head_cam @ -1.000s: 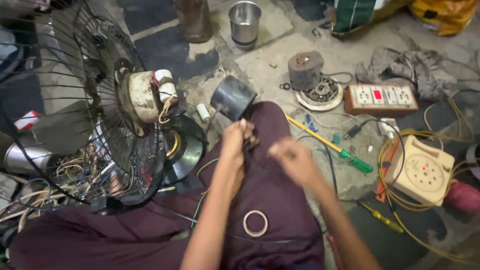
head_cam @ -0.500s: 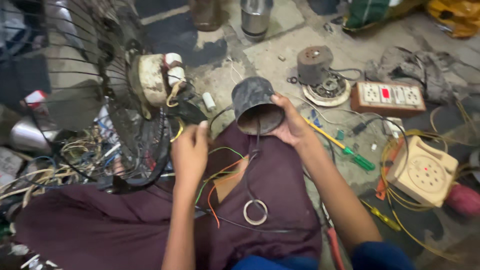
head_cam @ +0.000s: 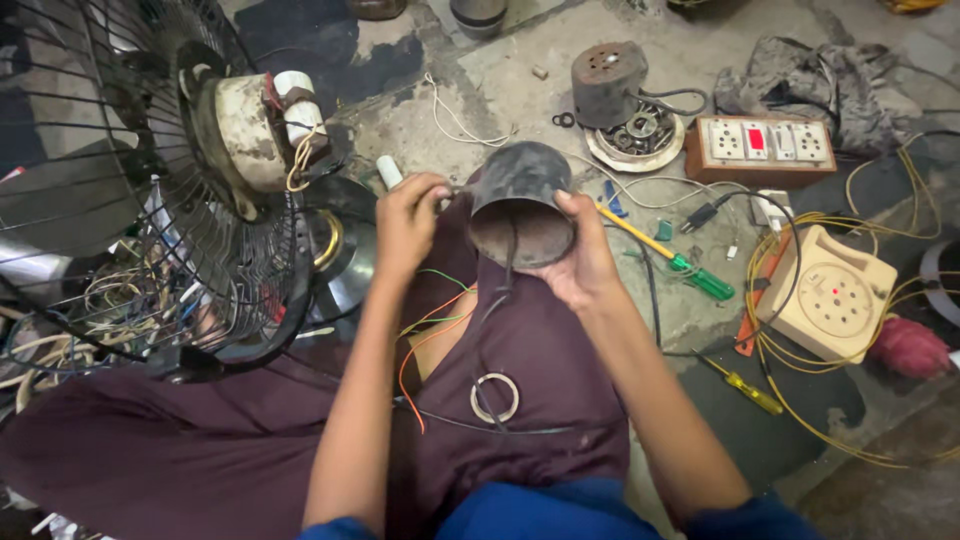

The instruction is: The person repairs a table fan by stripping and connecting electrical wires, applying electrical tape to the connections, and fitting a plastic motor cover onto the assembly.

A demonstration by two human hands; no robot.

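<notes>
Dark, grimy metal cup-shaped motor cover, open end toward camera, above lap.

Stained concrete floor, rusty motor on a round plate, socket board, green-handled screwdriver, beige round-dial box, yellow wire loops, grey rag

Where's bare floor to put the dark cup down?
Bare concrete lies between the fan motor and the rusty motor. Crowded: wires by the socket board and round beige box. The right hand holds the cup.
</notes>
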